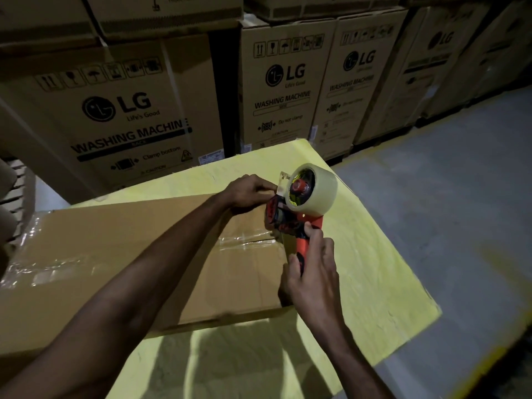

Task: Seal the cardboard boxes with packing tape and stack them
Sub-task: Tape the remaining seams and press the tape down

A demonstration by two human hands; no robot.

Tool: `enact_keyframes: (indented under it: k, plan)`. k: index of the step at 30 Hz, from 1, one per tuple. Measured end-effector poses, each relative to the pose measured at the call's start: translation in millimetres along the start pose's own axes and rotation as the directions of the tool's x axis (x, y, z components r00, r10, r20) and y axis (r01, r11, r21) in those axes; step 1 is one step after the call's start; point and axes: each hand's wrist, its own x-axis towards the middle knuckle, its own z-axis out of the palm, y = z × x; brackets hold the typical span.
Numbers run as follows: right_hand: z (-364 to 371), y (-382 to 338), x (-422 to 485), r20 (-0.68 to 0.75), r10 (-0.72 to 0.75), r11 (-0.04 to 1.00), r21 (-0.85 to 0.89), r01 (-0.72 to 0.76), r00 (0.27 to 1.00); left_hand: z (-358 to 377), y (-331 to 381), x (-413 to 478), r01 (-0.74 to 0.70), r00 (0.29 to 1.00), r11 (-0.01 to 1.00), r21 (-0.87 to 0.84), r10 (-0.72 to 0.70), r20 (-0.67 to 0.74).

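A person is leaning over a flat cardboard box (129, 254) that is lying on a yellow surface (374, 269). Their right hand (312, 272) is gripping the orange handle of a tape dispenser (288, 223), holding it at the box's right end. Their left hand (247, 191) is pinching the loose tape end beside the clear tape roll (319, 188). Shiny tape is lying along the box's seam. Tall washing-machine cartons (123, 110) are standing behind.

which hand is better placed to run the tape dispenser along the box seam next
Right, probably. The right hand grips the tape dispenser by its orange handle, beside the end of the box. The left hand is busy pinching the loose tape end, so it suits anchoring.
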Motion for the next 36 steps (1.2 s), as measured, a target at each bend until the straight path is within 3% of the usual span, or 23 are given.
enact_keyframes:
  k: [4, 13, 18, 20, 22, 24, 25, 33, 36]
  plan:
    - [-3.2, 0.0, 2.9, 0.007, 0.011, 0.999, -0.04, -0.01, 1.0, -13.8, -15.9, 1.6, -0.067, 0.991, 0.992, -0.105, 0.078, 0.111]
    - [-15.4, -0.5, -26.1, 0.055, -0.003, 0.999, -0.053, 0.006, 0.998, -8.7, -19.7, 1.6, 0.021, 0.999, 0.97, -0.243, -0.01, 0.047]
    - [-24.0, 7.1, -63.7, 0.089, 0.041, 0.997, -0.061, -0.036, 0.995, -8.3, -12.3, -0.3, 0.016, 0.999, 0.975, -0.222, -0.005, 0.047]
    - [-23.2, 9.3, -67.2, 0.078, 0.048, 0.997, -0.066, -0.043, 0.996, -4.3, -9.0, -6.0, -0.033, 0.999, 0.989, -0.147, 0.038, 0.025]
    - [-23.0, 8.7, -67.6, 0.068, 0.042, 0.998, -0.057, -0.038, 0.997, 5.1, -7.4, -14.3, -0.146, 0.988, 0.981, 0.131, 0.152, -0.036]
    - [-22.1, 7.0, -68.6, 0.059, 0.029, 0.998, -0.055, -0.025, 0.998, 18.5, -4.3, -25.9, -0.22, 0.967, 0.893, 0.392, 0.251, -0.031]
    - [-21.4, 6.4, -70.1, 0.053, 0.027, 0.998, -0.054, -0.024, 0.998, 25.1, 0.0, -33.2, -0.246, 0.962, 0.863, 0.441, 0.272, 0.005]
    - [-21.8, 15.8, -73.2, -0.01, 0.028, 0.998, -0.053, -0.029, 1.0, 59.6, 29.8, -110.6, -0.433, 0.901, 0.772, 0.465, 0.381, 0.207]
    - [-20.9, 17.2, -75.8, -0.019, 0.013, 0.998, -0.053, -0.014, 1.0, 63.6, 35.1, -131.5, -0.495, 0.868, 0.683, 0.537, 0.409, 0.281]
